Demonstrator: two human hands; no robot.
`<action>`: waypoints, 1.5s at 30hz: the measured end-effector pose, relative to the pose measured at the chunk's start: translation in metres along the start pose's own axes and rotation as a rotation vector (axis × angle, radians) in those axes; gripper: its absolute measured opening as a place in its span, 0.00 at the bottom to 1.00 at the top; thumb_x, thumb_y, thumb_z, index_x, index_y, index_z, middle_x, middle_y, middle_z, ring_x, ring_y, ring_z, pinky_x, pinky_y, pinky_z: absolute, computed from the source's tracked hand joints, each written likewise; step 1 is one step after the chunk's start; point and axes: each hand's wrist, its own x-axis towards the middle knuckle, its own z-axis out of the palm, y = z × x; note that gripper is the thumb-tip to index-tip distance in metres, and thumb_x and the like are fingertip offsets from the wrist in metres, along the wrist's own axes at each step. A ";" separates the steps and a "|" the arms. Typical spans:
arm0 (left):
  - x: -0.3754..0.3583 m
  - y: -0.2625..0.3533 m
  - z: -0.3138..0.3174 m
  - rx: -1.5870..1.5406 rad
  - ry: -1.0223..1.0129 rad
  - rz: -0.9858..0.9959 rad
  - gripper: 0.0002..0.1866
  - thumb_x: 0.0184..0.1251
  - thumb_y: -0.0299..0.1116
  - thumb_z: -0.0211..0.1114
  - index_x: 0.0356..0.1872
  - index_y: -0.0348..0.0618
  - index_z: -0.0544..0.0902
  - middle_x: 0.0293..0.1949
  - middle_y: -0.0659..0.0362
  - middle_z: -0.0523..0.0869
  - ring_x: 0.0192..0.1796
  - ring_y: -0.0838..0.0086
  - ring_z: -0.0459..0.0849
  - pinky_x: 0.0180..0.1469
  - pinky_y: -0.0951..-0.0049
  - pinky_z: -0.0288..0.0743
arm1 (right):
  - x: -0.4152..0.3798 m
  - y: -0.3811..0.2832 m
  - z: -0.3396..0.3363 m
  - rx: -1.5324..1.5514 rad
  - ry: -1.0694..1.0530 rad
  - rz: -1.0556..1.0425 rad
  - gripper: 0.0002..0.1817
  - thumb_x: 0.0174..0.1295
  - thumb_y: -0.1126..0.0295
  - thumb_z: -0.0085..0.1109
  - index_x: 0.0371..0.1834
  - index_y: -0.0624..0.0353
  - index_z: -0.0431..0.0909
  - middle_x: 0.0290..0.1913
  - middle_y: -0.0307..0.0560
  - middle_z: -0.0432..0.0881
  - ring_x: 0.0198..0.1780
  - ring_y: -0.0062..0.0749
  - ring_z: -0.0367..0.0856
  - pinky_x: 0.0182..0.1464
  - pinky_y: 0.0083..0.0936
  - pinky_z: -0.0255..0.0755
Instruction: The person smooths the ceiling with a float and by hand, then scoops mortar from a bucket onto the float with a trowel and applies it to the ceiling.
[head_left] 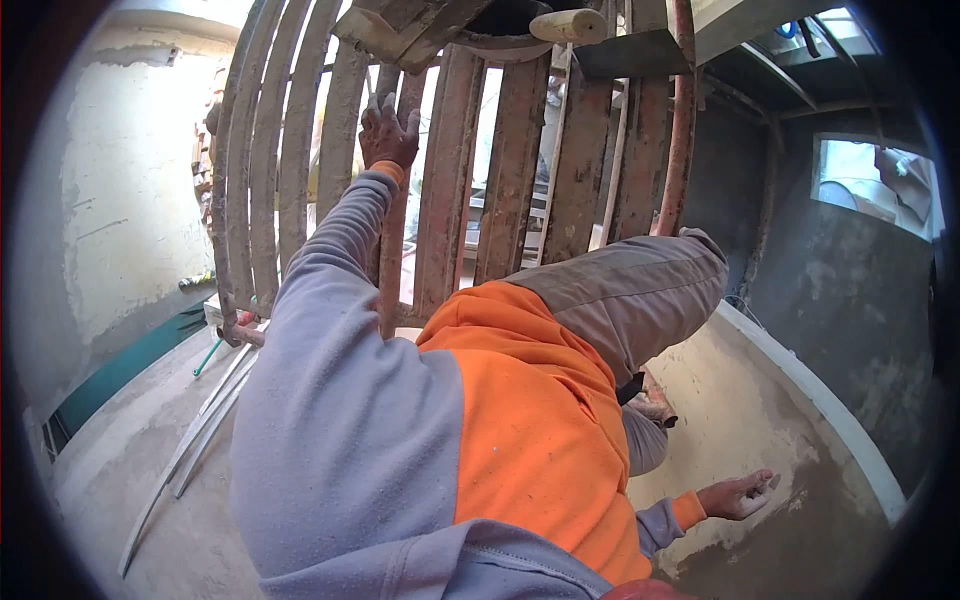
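My left hand (390,138) reaches up to the slatted scaffold platform (450,190). Its fingers look spread and stretched over a dusty slat. Low on the right, my right hand (738,495) hangs beside my body with its fingers curled in; whether anything small is in them I cannot make out. Above my left hand, at the platform's upper end, lie a mortar-crusted wooden piece (400,35) and a dark round container (510,25). Next to them is a trowel blade (632,56) with a pale wooden handle (568,27).
Long pale metal strips (195,440) lean at the lower left. A plastered wall (120,190) rises on the left, a grey wall (830,270) with a small window opening (875,180) on the right. My bent leg (640,295) is beside the platform; a rusty pipe end (658,405) shows below.
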 end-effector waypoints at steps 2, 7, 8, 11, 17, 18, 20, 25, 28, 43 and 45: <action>0.000 0.001 -0.001 -0.005 -0.003 -0.006 0.34 0.70 0.56 0.53 0.70 0.46 0.66 0.73 0.45 0.60 0.74 0.51 0.58 0.70 0.51 0.57 | -0.001 -0.004 0.003 0.021 0.031 -0.004 0.23 0.66 0.55 0.65 0.51 0.67 0.83 0.31 0.42 0.78 0.32 0.26 0.72 0.35 0.24 0.70; 0.000 0.001 -0.001 -0.013 0.019 0.011 0.33 0.69 0.56 0.54 0.69 0.46 0.67 0.72 0.44 0.61 0.73 0.50 0.59 0.69 0.51 0.59 | -0.002 -0.008 0.004 0.041 0.032 -0.003 0.22 0.66 0.56 0.65 0.47 0.69 0.83 0.31 0.43 0.78 0.32 0.27 0.72 0.36 0.24 0.70; -0.001 -0.001 0.003 -0.015 0.033 0.021 0.33 0.69 0.55 0.55 0.68 0.46 0.67 0.72 0.44 0.61 0.73 0.50 0.59 0.69 0.51 0.59 | -0.004 -0.005 0.006 0.062 0.032 -0.003 0.22 0.66 0.56 0.65 0.46 0.69 0.83 0.31 0.43 0.78 0.32 0.27 0.72 0.36 0.24 0.71; -0.002 0.001 -0.002 -0.044 0.043 0.021 0.33 0.68 0.55 0.56 0.68 0.45 0.68 0.72 0.44 0.61 0.73 0.50 0.60 0.68 0.51 0.60 | -0.002 -0.001 0.004 -0.046 -0.023 0.022 0.23 0.70 0.59 0.59 0.56 0.70 0.79 0.36 0.45 0.78 0.34 0.25 0.72 0.36 0.23 0.70; -0.002 -0.002 -0.001 -0.047 0.058 0.020 0.33 0.68 0.54 0.57 0.68 0.46 0.68 0.71 0.44 0.62 0.72 0.50 0.60 0.67 0.50 0.60 | 0.001 0.007 0.010 -0.001 -0.031 0.015 0.22 0.71 0.59 0.59 0.55 0.70 0.79 0.38 0.47 0.81 0.35 0.26 0.75 0.37 0.23 0.72; -0.002 -0.002 -0.003 -0.052 0.059 0.018 0.33 0.68 0.55 0.57 0.68 0.46 0.68 0.71 0.44 0.62 0.72 0.50 0.60 0.67 0.49 0.60 | 0.000 0.000 0.010 0.001 -0.030 0.000 0.22 0.71 0.59 0.59 0.55 0.70 0.79 0.38 0.47 0.81 0.35 0.27 0.75 0.38 0.23 0.72; -0.001 -0.003 -0.002 -0.043 0.061 0.022 0.34 0.68 0.55 0.57 0.68 0.46 0.68 0.71 0.44 0.62 0.72 0.50 0.60 0.68 0.49 0.60 | -0.002 -0.017 0.011 0.002 -0.029 -0.031 0.23 0.71 0.59 0.59 0.55 0.70 0.79 0.39 0.48 0.81 0.36 0.27 0.76 0.39 0.23 0.72; -0.001 -0.003 -0.001 -0.028 0.036 0.009 0.34 0.68 0.55 0.56 0.69 0.46 0.68 0.72 0.45 0.61 0.73 0.50 0.59 0.69 0.51 0.60 | -0.002 -0.010 0.010 0.014 -0.022 -0.044 0.21 0.71 0.58 0.59 0.47 0.71 0.77 0.48 0.53 0.83 0.36 0.29 0.76 0.40 0.25 0.73; 0.000 -0.003 -0.002 -0.011 0.015 -0.001 0.35 0.68 0.56 0.56 0.70 0.47 0.67 0.73 0.45 0.60 0.74 0.51 0.59 0.69 0.52 0.60 | -0.003 -0.009 0.009 0.020 -0.025 -0.055 0.22 0.71 0.59 0.58 0.56 0.71 0.78 0.46 0.53 0.83 0.38 0.29 0.78 0.42 0.24 0.74; -0.004 -0.001 0.000 -0.049 0.009 -0.005 0.33 0.68 0.55 0.56 0.68 0.45 0.68 0.72 0.44 0.60 0.74 0.50 0.59 0.69 0.51 0.59 | -0.007 0.001 0.011 0.051 0.018 -0.018 0.23 0.69 0.57 0.61 0.28 0.69 0.75 0.39 0.52 0.83 0.33 0.31 0.74 0.38 0.27 0.72; -0.004 0.000 -0.001 -0.057 0.014 -0.005 0.33 0.68 0.54 0.57 0.68 0.45 0.69 0.72 0.44 0.60 0.73 0.50 0.59 0.69 0.51 0.59 | -0.007 0.006 0.008 0.023 -0.001 -0.015 0.21 0.70 0.57 0.60 0.36 0.70 0.76 0.42 0.52 0.83 0.34 0.30 0.75 0.39 0.26 0.72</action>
